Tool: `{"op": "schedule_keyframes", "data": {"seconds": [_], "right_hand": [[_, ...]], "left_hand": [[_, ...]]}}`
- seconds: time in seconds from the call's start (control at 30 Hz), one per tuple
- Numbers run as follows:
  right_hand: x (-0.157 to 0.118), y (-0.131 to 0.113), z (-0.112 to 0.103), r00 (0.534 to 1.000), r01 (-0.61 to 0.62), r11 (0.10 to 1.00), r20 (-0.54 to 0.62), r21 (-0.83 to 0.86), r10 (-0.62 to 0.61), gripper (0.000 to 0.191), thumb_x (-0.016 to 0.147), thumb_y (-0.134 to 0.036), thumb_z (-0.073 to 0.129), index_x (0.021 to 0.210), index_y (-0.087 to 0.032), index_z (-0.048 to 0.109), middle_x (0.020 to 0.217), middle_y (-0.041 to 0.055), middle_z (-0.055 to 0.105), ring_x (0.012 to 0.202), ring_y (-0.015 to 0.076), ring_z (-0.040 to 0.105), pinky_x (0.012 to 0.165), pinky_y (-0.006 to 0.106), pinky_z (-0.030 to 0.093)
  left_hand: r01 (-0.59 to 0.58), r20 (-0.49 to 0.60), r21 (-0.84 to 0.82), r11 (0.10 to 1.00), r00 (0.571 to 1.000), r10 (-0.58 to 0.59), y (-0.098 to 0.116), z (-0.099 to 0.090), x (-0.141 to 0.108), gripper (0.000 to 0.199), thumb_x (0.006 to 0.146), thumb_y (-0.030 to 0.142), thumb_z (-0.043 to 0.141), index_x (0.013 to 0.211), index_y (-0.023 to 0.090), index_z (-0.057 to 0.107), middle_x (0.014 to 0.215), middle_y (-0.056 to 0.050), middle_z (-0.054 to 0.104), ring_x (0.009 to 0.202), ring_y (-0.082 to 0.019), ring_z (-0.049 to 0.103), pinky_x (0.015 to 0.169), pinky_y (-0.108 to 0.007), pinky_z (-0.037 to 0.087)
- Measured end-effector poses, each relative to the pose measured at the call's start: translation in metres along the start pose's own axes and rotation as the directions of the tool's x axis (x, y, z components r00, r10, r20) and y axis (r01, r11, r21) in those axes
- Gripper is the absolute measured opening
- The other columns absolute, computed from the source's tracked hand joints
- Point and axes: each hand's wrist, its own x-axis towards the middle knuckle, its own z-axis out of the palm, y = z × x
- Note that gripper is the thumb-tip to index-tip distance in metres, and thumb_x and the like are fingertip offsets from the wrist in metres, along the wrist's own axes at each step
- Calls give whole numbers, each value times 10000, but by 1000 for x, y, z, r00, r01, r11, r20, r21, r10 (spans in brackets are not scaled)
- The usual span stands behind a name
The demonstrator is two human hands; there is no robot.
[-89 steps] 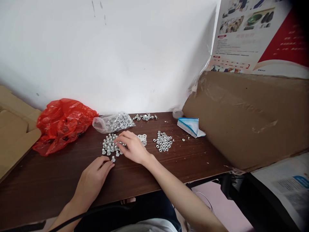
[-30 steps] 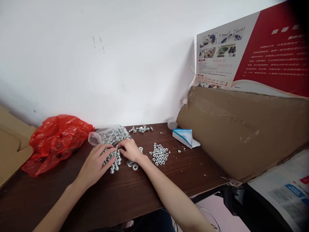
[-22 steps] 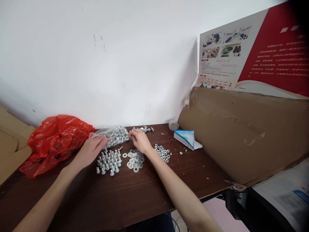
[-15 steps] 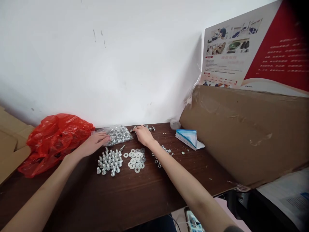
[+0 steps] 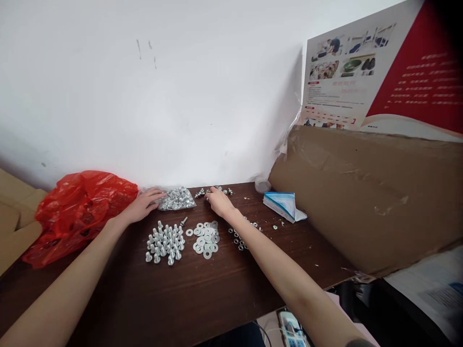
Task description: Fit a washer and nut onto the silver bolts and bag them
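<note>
My left hand (image 5: 145, 205) lies with its fingers apart on the left end of a clear plastic bag (image 5: 176, 198) full of small metal hardware, near the wall. At the back of the table, my right hand (image 5: 220, 201) reaches over a cluster of bolts with nuts and washers on them (image 5: 199, 193). Its fingers are bent together at the cluster, and their tips are partly hidden. In front of the bag stand several bolts (image 5: 166, 242) on their heads, with one bolt (image 5: 184, 221) lying apart. Flat washers (image 5: 206, 237) form a loose pile beside them. Hex nuts (image 5: 238, 240) are partly covered by my right forearm.
A red plastic bag (image 5: 83, 207) sits at the left beside cardboard (image 5: 18, 212). To the right are a blue and white packet (image 5: 280, 205), a round clear container (image 5: 262, 185) and a large cardboard box (image 5: 361, 202). Small scraps (image 5: 275, 227) dot the brown table (image 5: 152, 303).
My left hand has moved back with its fingers more spread, and the clear bag has slid slightly toward the wall. My right hand has shifted slightly right, uncovering some of the assembled bolts.
</note>
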Motion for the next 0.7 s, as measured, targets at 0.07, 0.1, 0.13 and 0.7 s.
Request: {"op": "schedule_keyframes", "data": {"seconds": [0.07, 0.1, 0.13, 0.7], "right_hand": [[-2, 1, 0, 1000, -3, 1000, -15, -3, 3, 320, 897, -54, 456, 1113, -155, 669, 1055, 135, 575, 929, 222, 567, 749, 296, 434], [-4, 2, 0, 1000, -2, 1000, -29, -3, 2, 322, 901, -66, 458, 1124, -165, 669, 1046, 131, 578, 933, 226, 567, 753, 300, 436], [-7, 2, 1, 999, 2, 1000, -46, 0, -2, 323, 903, -75, 461, 1127, -173, 672, 1031, 127, 582, 938, 230, 567, 761, 304, 438], [-47, -38, 1, 985, -10, -410, 79, 912, 151, 227, 690, -201, 769, 906, -159, 714, 802, 31, 686, 856, 184, 680, 909, 388, 525]], "left_hand": [[-11, -18, 26, 1000, 1000, 12, -5, 0, 4, 680, 910, 631, 253, 1336, 192, 550, 1422, -131, 494, 1414, -320, 285, 1130, -572, 227], [-11, -30, 39, 999, 999, 13, -5, 0, 4, 675, 914, 625, 245, 1335, 194, 550, 1421, -124, 498, 1412, -317, 290, 1128, -573, 231], [-6, -45, 55, 998, 999, 9, -5, 0, 4, 668, 918, 617, 238, 1334, 198, 551, 1421, -117, 499, 1409, -314, 295, 1127, -577, 230], [131, -337, -24, 991, 932, -131, 137, -28, -16, 347, 902, 354, 432, 1058, 206, 703, 1143, -74, 686, 1087, -273, 593, 987, -461, 435]]}}
